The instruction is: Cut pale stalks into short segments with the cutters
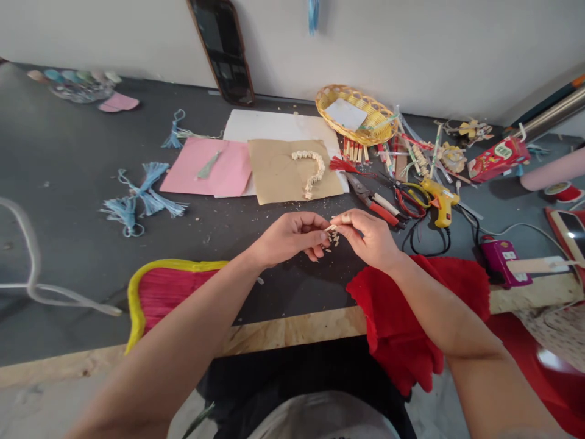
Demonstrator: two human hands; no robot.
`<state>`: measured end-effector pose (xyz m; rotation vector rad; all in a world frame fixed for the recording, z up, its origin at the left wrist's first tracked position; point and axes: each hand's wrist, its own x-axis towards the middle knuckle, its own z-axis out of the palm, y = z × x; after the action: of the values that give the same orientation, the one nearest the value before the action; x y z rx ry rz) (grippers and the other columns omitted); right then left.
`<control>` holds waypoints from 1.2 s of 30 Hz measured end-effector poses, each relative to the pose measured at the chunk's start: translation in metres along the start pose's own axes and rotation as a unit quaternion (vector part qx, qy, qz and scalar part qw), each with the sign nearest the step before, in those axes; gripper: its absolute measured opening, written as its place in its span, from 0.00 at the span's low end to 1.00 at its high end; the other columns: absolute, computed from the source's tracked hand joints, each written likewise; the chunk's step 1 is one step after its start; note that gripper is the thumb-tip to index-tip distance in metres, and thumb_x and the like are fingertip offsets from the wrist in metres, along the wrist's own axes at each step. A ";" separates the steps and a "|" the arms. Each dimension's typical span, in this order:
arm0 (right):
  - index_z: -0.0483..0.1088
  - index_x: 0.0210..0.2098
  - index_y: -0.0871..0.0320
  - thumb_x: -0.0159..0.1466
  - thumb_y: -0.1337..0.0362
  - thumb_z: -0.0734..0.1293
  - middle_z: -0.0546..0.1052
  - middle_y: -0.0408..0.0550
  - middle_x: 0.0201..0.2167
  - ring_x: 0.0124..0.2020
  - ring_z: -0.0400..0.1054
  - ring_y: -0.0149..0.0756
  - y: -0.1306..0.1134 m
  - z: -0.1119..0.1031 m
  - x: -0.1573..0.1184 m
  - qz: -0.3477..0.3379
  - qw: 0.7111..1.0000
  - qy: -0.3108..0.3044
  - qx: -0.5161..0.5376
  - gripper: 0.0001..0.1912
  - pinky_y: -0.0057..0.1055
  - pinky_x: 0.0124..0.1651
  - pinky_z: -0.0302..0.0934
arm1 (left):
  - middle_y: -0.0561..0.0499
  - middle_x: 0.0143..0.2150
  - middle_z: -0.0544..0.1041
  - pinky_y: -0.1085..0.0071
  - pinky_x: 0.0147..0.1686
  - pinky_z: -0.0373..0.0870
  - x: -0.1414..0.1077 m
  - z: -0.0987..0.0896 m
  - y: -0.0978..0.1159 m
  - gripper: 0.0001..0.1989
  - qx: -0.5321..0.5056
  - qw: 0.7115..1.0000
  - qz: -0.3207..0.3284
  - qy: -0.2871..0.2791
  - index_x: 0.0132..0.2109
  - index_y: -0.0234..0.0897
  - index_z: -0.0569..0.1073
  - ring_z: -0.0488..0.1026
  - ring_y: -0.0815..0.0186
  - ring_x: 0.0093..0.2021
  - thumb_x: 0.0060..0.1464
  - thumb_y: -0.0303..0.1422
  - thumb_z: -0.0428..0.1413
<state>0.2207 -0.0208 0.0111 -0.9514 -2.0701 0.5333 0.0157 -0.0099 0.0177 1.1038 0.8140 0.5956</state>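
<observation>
My left hand [299,236] and my right hand [367,236] meet over the front part of the dark table. Both have closed fingertips on a small pale stick [331,227], thin and wood-coloured. Several short cut bits [336,238] of the same pale colour lie just below the fingertips. Beyond the hands, a hook-shaped row of small pale pieces [319,172] rests on a sheet of brown paper [274,174]. To the right of that paper are pliers [363,190] with red-and-white handles.
A yellow glue gun [439,200] with its cord lies at right, near a wicker basket [326,97]. Pink paper [183,167] and blue tassels [148,183] are at left. Red cloth [402,329] hangs over the front edge. A phone [223,52] leans on the wall.
</observation>
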 end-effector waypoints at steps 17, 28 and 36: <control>0.72 0.41 0.56 0.68 0.67 0.63 0.80 0.48 0.38 0.41 0.75 0.34 -0.003 0.006 -0.002 0.006 0.999 0.025 -0.023 0.06 0.32 0.45 0.71 | 0.50 0.28 0.77 0.76 0.23 0.75 0.000 0.011 -0.001 0.10 0.040 0.997 0.020 0.062 0.36 0.31 0.73 0.75 0.71 0.24 0.54 0.36 0.60; 0.72 0.40 0.56 0.68 0.67 0.63 0.80 0.48 0.38 0.41 0.75 0.35 0.001 0.008 -0.003 -0.007 0.999 0.025 -0.026 0.05 0.33 0.46 0.71 | 0.51 0.26 0.76 0.77 0.23 0.74 0.000 0.010 -0.003 0.09 0.084 0.993 0.027 0.074 0.33 0.32 0.73 0.73 0.72 0.23 0.54 0.35 0.59; 0.72 0.41 0.55 0.68 0.66 0.63 0.80 0.49 0.38 0.42 0.75 0.35 0.000 0.007 -0.003 0.002 1.000 0.016 -0.018 0.06 0.35 0.46 0.72 | 0.51 0.27 0.76 0.78 0.23 0.73 0.000 0.008 -0.004 0.10 0.111 0.990 0.034 0.077 0.33 0.33 0.74 0.73 0.72 0.24 0.54 0.37 0.59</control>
<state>0.2163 -0.0231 0.0055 -0.9800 -2.0558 0.4803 0.0224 -0.0154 0.0159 1.3046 0.9978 0.6646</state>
